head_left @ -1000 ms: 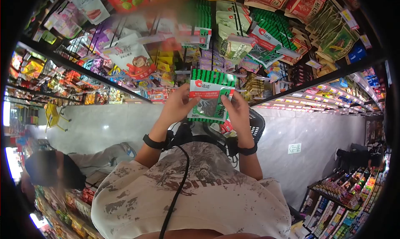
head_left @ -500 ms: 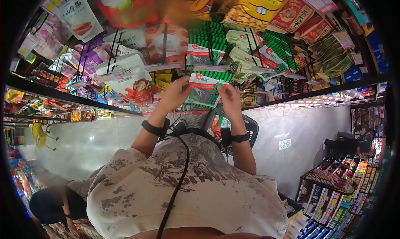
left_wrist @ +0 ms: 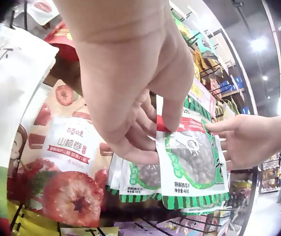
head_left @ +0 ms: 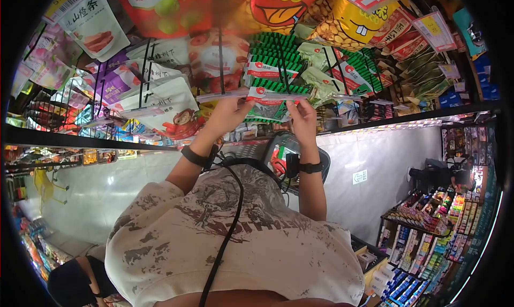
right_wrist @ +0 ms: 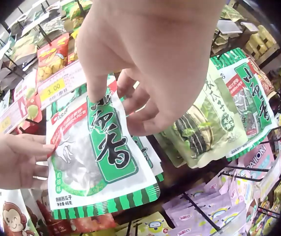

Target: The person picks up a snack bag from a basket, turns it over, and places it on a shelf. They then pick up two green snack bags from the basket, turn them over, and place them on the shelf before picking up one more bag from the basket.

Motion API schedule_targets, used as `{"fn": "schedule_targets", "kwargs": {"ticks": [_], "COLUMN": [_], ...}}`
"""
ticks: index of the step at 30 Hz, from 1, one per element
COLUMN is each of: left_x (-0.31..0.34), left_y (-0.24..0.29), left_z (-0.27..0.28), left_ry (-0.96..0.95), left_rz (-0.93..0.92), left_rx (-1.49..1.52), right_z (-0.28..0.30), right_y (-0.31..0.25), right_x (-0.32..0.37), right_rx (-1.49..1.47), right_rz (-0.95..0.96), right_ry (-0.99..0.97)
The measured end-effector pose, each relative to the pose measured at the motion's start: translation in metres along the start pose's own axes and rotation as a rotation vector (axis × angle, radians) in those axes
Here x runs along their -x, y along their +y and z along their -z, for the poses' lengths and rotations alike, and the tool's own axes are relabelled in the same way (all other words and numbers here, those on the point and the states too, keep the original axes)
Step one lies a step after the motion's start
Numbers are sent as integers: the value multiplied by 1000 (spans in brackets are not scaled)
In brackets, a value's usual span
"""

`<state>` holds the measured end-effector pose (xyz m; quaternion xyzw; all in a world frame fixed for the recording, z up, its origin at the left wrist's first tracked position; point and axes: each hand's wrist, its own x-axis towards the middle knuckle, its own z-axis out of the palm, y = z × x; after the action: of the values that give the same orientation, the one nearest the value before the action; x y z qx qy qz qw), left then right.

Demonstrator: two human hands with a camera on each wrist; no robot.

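Observation:
A green, white and red packet of watermelon seeds [head_left: 267, 111] hangs upright between both hands, right at the rack's front. My left hand [head_left: 227, 116] pinches its left edge, thumb on the printed front and fingers behind. On the other edge, my right hand [head_left: 303, 120] pinches with the thumb in front. Close up in the left wrist view, the packet [left_wrist: 194, 157] overlaps matching packets [left_wrist: 143, 174] behind it. In the right wrist view a pale green seed bag [right_wrist: 199, 130] hangs just right of the right hand.
Black hooks [head_left: 222, 66] hold rows of snack bags above and around the hands. Beside the packets hangs a hawthorn roll bag [left_wrist: 71, 152]. A dark basket [head_left: 318, 162] with goods sits below the right forearm. Another person [head_left: 80, 277] is at lower left.
Both hands have carried the packet from near the body forward to the rack, against the matching packets. The head view has shifted closer to the shelf.

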<state>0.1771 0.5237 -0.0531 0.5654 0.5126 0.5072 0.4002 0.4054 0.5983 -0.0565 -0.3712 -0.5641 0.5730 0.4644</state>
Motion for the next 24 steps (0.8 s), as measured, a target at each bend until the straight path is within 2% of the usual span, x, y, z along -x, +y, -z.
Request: {"fn": "schedule_targets", "kwargs": {"ticks": [7,10,13,16,21,22,23,24], "left_x": [-10,-16,-20,-15,11,15,20,25], "left_y": [-6,-11,-36,-38,-27,-31,-36,-33], "left_z": [-2,2,-2,-2,8,8,7,7], "left_ry": [-14,28,161,191,73,53,42,-14], "left_rz": [-54,-20,-75,-54,83,93,25,48], "left_rx": [-58,-265,-245,-190,-319,-343,-330,-308], "right_z": [7,-4,-13,-21,-15,-16,-16,-7], "right_y": [15,11,15,20,43,39,34,37], "right_x": [-10,-18,-49,-64,-64,-53,-42,-29], "right_rx": [81,102,255,157,171,210,248,296], "right_rz": [49,68,100,144,178,191,205,111], "right_ry": [46,82,135,156,226,260,301,268]}}
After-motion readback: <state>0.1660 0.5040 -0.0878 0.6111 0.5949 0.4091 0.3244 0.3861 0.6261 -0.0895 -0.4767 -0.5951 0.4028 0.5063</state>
